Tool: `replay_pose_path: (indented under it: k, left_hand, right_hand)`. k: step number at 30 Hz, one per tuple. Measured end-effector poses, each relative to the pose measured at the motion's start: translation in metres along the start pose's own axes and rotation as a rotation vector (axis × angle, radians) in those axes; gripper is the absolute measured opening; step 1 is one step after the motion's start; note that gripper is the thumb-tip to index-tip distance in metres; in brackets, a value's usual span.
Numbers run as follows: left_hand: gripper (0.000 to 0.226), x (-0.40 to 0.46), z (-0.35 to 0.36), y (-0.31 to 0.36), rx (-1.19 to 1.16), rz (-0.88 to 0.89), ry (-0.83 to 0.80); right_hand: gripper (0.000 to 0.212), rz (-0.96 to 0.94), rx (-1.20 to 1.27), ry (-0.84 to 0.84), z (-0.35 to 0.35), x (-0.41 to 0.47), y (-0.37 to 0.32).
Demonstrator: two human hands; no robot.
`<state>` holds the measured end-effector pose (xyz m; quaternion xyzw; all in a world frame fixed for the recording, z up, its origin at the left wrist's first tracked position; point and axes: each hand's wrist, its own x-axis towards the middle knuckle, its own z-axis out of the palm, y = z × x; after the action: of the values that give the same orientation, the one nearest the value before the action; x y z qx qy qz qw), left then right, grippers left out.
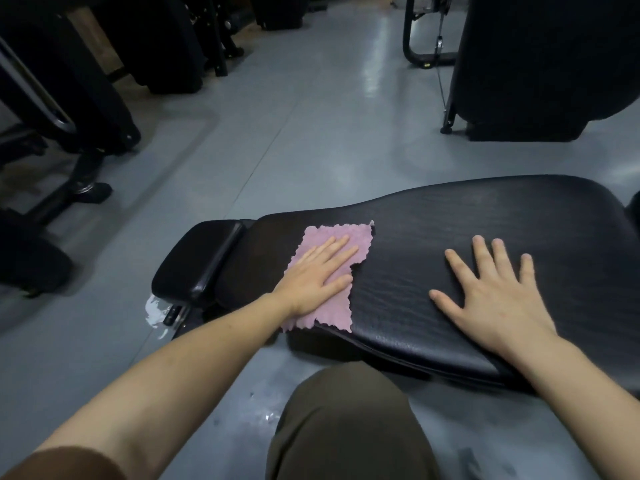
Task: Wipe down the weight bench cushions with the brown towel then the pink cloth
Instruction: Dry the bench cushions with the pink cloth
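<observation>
On the long black cushion [450,258], the left hand [311,275] pressed flat on the pink cloth [329,268], the right hand [491,296] lay flat, bracing; overlapping strokes toward the small end pad [197,261] would have served best.

The long black padded leather bench [467,237] stands on the glossy grey floor [294,133]. On its cushion, a pink scalloped-edge cloth [329,271] lies flat at 9 o'clock, beside the small black end pad [197,261].

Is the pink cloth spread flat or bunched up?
Spread flat: the pink cloth lies open on the long cushion, scalloped edges visible, left hand pressing it.
</observation>
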<state>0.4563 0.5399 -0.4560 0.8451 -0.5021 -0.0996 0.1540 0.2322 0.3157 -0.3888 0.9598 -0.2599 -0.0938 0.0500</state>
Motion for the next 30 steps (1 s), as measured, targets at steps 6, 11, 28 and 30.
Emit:
replay_pose_path:
  k: [6,11,28,30]
  left_hand:
    - [0.056,0.012,-0.001,-0.012,-0.03,-0.019,0.01]
    - [0.056,0.023,-0.003,-0.023,-0.033,-0.037,0.018]
    - [0.069,0.054,-0.011,-0.056,-0.032,-0.158,0.052]
    - [0.068,0.048,-0.009,-0.054,-0.033,-0.169,0.043]
  right_hand:
    - [0.082,-0.071,0.035,0.04,0.002,0.019,-0.028]
    - [0.075,-0.116,0.083,0.044,0.0,0.03,-0.052]
    - [0.073,-0.099,0.079,0.111,0.007,0.036,-0.073]
    - [0.073,-0.099,0.07,0.1,0.007,0.036,-0.073]
